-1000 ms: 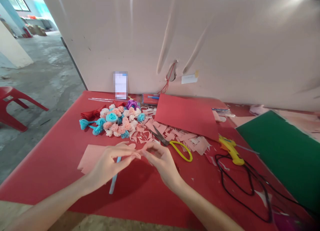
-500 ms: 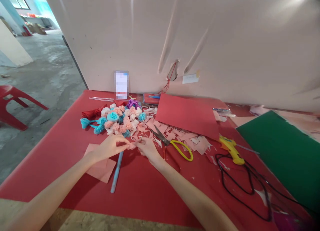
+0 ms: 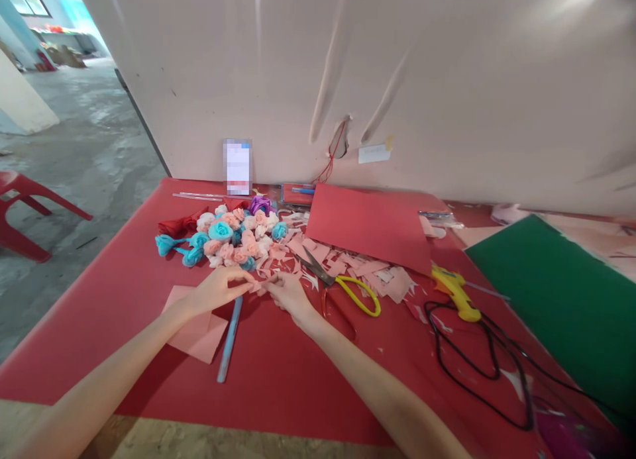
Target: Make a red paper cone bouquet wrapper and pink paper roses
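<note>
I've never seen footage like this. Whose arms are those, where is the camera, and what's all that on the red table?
No machine here: these are a person's two bare arms, filmed by a camera worn on their head, looking forward and down; it is the only view. The left hand and right hand meet over the red table, fingers pinching a small pink scrap between them. Behind lies a heap of paper flowers. Near the left hand: a pink sheet and a blue stick. To the right: scissors among pink cuttings, a red sheet, a yellow glue gun with black cord, a green sheet.
</note>
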Demonstrator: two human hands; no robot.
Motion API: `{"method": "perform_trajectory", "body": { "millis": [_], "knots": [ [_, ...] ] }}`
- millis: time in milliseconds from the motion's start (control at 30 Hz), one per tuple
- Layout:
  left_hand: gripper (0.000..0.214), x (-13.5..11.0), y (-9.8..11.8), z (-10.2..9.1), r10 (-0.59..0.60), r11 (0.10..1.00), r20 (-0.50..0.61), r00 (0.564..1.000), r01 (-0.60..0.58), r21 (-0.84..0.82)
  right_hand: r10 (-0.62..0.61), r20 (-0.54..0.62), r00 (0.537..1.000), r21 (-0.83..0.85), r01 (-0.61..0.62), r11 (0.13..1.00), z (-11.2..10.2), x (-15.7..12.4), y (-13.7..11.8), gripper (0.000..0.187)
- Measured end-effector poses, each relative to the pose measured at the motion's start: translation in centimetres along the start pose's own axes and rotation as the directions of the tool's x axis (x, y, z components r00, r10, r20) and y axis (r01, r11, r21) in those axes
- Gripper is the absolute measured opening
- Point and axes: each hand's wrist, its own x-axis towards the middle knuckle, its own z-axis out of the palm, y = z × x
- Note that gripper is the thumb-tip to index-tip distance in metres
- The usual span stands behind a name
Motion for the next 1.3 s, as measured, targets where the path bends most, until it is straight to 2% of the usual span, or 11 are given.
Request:
{"method": "perform_trajectory", "body": {
  "millis": [333,467,567,733,933,1100,1300],
  "knots": [
    [0.024,0.4,-0.9,0.7,0.020,0.993,0.013,1.000,-0.021,0.113,-0.109,-0.055,0.993,-0.263,0.091,0.960,0.3,0.6,0.8,0.015],
    [0.025,0.4,-0.5,0.7,0.029,0.989,0.010,1.000,-0.030,0.146,-0.203,-0.109,0.973,-0.422,0.140,0.896,-0.3,-0.4,0.4,0.017],
    [0.024,0.3,-0.2,0.7,0.033,0.985,0.011,0.999,-0.035,0.169,-0.264,-0.110,0.958,-0.569,0.157,0.807,-0.7,-1.5,0.3,0.021],
    [0.024,0.3,-0.8,0.8,0.043,0.973,0.004,0.999,-0.043,0.225,-0.293,-0.039,0.955,-0.754,0.164,0.636,-0.8,-2.4,0.3,0.025],
    [0.027,-0.1,-0.9,0.8,0.104,0.947,0.037,0.994,-0.110,0.302,-0.312,0.091,0.946,-0.852,0.236,0.467,-0.9,-2.9,0.0,0.029],
    [0.023,-0.3,0.2,0.5,0.254,0.889,0.150,0.955,-0.292,0.352,-0.319,0.161,0.934,-0.883,0.280,0.376,-1.2,-3.2,-0.1,0.028],
    [0.021,-0.3,0.1,0.6,0.281,0.813,0.229,0.932,-0.358,0.459,-0.335,0.230,0.914,-0.900,0.330,0.284,-1.2,-3.1,0.2,0.035]
  ]
}}
